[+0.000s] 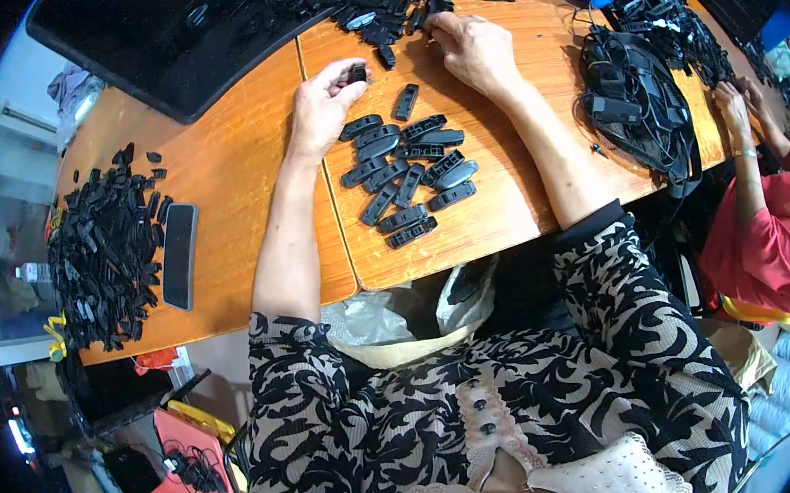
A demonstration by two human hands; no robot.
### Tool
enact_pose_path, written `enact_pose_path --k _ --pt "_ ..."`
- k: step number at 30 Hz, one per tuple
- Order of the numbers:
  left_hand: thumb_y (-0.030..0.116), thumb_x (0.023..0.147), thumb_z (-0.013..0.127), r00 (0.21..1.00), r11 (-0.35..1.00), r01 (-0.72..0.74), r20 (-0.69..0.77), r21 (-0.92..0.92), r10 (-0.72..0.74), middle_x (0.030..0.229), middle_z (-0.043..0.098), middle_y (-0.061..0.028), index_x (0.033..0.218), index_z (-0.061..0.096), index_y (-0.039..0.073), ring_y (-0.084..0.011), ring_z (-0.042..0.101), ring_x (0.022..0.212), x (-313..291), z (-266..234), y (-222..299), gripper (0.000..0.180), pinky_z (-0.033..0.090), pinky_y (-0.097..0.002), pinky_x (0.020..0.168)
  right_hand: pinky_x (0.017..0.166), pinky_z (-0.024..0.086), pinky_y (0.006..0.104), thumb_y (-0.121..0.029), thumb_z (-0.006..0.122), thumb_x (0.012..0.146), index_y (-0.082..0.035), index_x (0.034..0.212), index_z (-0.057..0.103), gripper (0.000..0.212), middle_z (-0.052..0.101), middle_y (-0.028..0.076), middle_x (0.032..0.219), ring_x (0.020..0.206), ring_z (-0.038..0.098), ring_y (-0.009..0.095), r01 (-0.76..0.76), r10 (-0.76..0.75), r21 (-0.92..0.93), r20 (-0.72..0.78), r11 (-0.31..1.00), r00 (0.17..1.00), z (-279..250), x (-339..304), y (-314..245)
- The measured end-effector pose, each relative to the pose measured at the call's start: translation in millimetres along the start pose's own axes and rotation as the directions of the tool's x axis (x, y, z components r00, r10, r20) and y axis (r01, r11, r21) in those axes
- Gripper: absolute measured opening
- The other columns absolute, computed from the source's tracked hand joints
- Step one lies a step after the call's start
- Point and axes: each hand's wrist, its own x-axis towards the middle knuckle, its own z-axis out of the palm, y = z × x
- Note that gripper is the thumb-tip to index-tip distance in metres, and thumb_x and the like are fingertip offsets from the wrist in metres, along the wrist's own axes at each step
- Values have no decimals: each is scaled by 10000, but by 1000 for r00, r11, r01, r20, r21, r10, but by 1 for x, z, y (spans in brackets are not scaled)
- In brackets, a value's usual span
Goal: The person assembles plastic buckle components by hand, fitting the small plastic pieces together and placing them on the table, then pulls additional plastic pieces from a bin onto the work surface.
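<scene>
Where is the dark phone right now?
In the head view, the phone lies on the left side of the wooden table, just right of the heap of black parts and left of the left forearm.

You can read no text, label, brand, number or sign in this view. On the small black parts (406, 102) set out in front of you, any marking is too small to make out. The phone (181, 258) lying to your left has a dark face with no characters you can read, and the bottle (33, 273) at the far left is too small for you to read any label on it.
</scene>
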Motion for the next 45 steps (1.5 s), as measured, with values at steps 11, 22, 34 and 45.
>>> enact_pose_path --k 11,22,34,45 --pt "34 867 682 991 976 -121 -40 181 130 1026 661 -37 1173 686 22 -117 609 890 -4 1 9 306 498 -247 810 698 554 441 -87 670 768 -27 983 595 235 664 190 937 848 674 367 228 -236 -127 -56 965 970 7 -5 -7" --pt "-21 929 524 984 978 -178 51 110 173 1042 683 -92 1167 672 -2 -172 633 959 1 1 4 281 490 -265 878 637 524 378 -149 653 876 0 970 630 178 675 143 791 715 660 278 44 -101 438 110 898 989 12 -4 -14" --pt "-20 915 579 994 994 -93 70 50 89 1013 714 -45 1126 697 2 -117 640 921 -3 3 7 243 510 -254 842 562 442 230 -95 702 877 -63 883 616 92 601 -8 729 606 516 54 -386 -11 915 390 115 921 9 -8 -33" --pt "-12 887 620 989 982 -139 61 129 132 930 712 -41 1076 719 17 -131 649 866 -3 1 4 215 520 -260 804 419 233 175 -353 598 983 -85 931 571 275 505 -47 650 498 378 12 -466 -232 760 606 453 761 -2 -10 -32"
